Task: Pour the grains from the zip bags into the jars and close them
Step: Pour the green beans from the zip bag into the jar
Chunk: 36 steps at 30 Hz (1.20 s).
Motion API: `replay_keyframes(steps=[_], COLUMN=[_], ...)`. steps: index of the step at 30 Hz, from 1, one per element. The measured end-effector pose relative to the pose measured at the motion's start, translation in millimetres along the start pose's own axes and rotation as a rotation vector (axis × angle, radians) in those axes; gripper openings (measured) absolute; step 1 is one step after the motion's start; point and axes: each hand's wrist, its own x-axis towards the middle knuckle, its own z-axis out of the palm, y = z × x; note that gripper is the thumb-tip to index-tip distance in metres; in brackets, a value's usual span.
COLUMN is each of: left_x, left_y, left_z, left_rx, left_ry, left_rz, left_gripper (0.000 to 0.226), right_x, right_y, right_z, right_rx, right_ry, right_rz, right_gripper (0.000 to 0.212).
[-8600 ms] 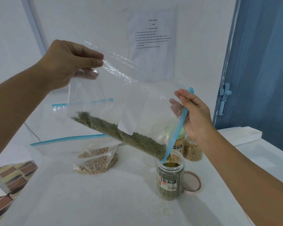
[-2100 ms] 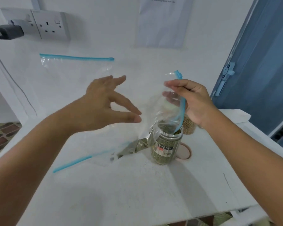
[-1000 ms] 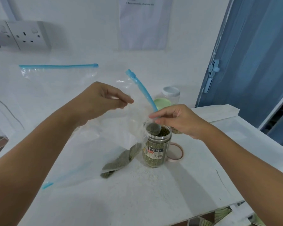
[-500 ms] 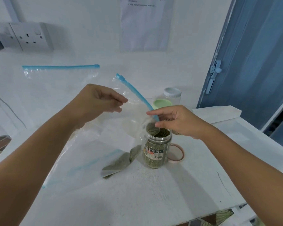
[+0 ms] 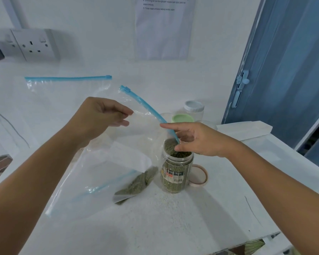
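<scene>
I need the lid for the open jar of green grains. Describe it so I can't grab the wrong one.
Start at the blue door on the right and come down to the white table, where the open jar of green grains stands. Its lid lies flat on the table, right of the jar's base and partly hidden behind it. It is a pinkish ring lying loose, unlike the green lid and white lid sitting on jars behind.

Head cam, fwd-down, close over table [image 5: 173,218]
</scene>
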Motion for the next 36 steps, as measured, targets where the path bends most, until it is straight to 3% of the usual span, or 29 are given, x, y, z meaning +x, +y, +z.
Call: replay_keyframes(steps=[7,36], left_x=[0,0], left_y=[-6,-11], left_z=[-1,-2], left_rx=[-0.013,-0.04], left_ry=[0.016,0.016], left_rz=[-0.002,0.001], left_gripper=[0.023,0.023], right_x=[1,9], right_y=[0,6], right_z=[2,6], right_rx=[-0.273,-0.317], right_ry=[-0.006,0.031], right_rz=[0.024,-0.005], right_gripper=[0.094,0.1])
